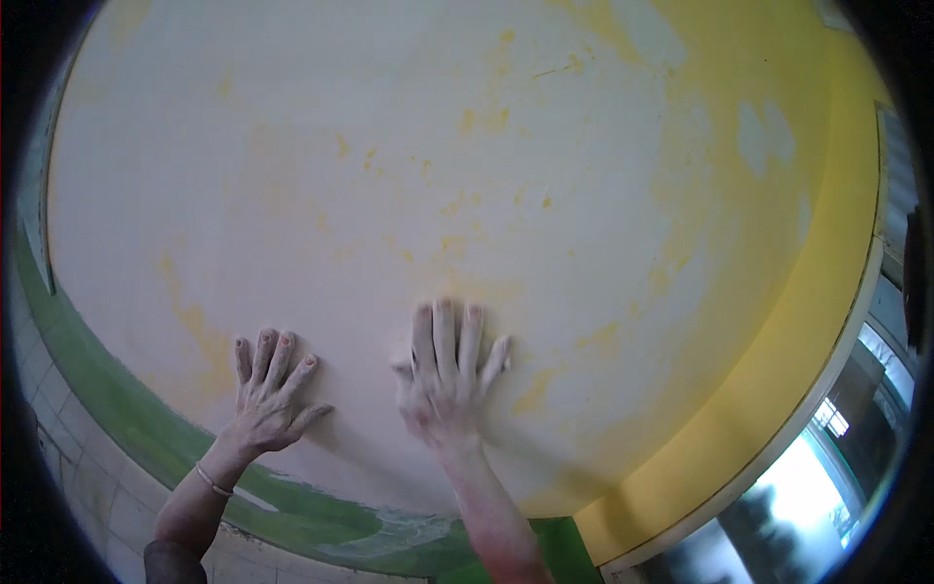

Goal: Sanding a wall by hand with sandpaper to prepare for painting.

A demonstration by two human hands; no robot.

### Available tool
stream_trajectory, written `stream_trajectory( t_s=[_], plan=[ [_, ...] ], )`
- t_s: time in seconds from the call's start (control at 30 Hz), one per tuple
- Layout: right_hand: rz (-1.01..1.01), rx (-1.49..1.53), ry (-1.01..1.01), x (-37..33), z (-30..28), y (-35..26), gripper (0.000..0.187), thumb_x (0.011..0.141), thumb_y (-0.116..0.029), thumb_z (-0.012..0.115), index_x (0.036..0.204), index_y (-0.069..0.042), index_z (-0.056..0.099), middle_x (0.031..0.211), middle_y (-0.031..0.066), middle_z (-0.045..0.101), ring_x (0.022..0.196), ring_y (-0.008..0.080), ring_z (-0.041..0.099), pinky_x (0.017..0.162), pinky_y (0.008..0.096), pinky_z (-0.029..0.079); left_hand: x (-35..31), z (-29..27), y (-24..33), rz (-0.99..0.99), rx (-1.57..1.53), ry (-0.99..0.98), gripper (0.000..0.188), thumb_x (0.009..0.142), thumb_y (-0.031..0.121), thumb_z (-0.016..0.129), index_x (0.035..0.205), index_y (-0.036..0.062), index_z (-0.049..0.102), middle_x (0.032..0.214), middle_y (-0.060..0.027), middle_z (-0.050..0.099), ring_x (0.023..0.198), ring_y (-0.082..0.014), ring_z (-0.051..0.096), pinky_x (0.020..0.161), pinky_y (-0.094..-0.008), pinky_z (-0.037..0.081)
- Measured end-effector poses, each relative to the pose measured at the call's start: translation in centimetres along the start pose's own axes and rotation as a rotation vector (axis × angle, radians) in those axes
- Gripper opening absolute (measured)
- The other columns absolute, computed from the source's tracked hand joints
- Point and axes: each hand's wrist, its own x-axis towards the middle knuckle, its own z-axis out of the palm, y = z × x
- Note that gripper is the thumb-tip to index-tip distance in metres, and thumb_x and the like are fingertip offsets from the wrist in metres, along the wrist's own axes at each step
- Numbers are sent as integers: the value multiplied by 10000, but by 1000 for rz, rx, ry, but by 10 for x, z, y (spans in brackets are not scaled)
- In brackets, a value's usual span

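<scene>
A wall fills most of the view, covered in whitish filler or paint with yellow patches showing through. My left hand rests on its lower part, fingers spread and powdered with pale dust; a thin band circles that wrist. To its right, my right hand lies flat against the same surface, fingers stretched upward and coated with white dust. Whether anything thin sits beneath the right palm is hidden. Neither hand visibly grips an object.
A green painted band runs along the wall's bottom, with whitish smears. Pale tiles lie below it at the left. On the right, a yellow wall edge borders a bright window or glass opening.
</scene>
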Motion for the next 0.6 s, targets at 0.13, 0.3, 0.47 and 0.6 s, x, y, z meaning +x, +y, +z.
stream_trajectory(
  t_s=[0.13, 0.3, 0.47, 0.6],
  plan=[
    [147, 6, 61, -25, -3, 62, 676, 1030, -382, 418, 1606, -66, 257, 1698, 161, 159, 1567, 381, 129, 1210, 676, 53, -11, 7, -8, 42, 31, -99, 803, 886, 615, 663, 1466, 82, 511, 1657, -269, 176, 1554, -471, 8, 1182, -705, -59],
    [606, -18, 144, 59, -22, 53, 693, 1041, -382, 373, 1614, -29, 209, 1693, 214, 125, 1571, 401, 76, 1237, 591, -15, -9, 8, 6, -14, -15, -134, 826, 884, 624, 662, 1452, 43, 516, 1641, -331, 129, 1532, -527, -41, 1164, -724, -77],
    [155, -10, -28, -32, 19, -11, 767, 1008, -466, 443, 1618, -60, 214, 1699, 188, 117, 1558, 447, 77, 1200, 702, 8, -16, 10, -4, -21, 12, -107, 854, 886, 619, 665, 1478, 33, 474, 1657, -324, 45, 1527, -531, -87, 1147, -739, -96],
    [308, 94, 24, -15, 1, 24, 803, 991, -497, 466, 1617, -59, 216, 1696, 187, 129, 1554, 455, 87, 1194, 717, 10, -10, 6, -6, 17, -22, -136, 879, 889, 614, 665, 1509, 40, 424, 1661, -320, 11, 1522, -535, -108, 1141, -744, -103]
  ],
)
